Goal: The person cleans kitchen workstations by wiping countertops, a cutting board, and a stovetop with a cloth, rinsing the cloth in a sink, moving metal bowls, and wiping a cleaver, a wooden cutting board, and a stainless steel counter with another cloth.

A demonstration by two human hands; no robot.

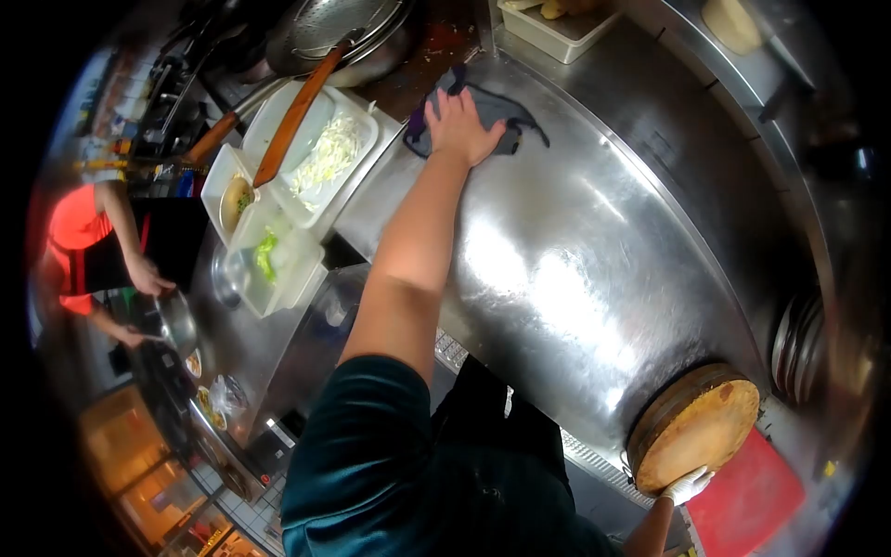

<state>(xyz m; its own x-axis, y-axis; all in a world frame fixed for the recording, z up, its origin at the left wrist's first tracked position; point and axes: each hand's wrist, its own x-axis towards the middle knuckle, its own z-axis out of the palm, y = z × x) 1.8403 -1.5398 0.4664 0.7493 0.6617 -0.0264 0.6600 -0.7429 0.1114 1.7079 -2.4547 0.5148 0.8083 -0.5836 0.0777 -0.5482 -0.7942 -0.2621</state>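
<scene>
My left hand [462, 129] lies flat with its fingers spread on a dark grey cloth [506, 109]. The cloth is crumpled, with dark edging, on the steel worktop [575, 223] at its far end. My right hand [689, 485], in a white glove, is at the near rim of a thick round wooden chopping block [701, 427] at the lower right. Its fingers seem closed on the rim, though they are partly hidden. Beside the block lies a red cutting board [747, 497].
Left of the worktop, white tubs hold shredded cabbage [325, 158] and green leaves [266, 255]; a wooden handle [302, 116] crosses above them. Strainers [339, 28] stand behind. A co-worker [83, 223] holds a metal pan [176, 320]. Stacked plates [798, 348] stand at right.
</scene>
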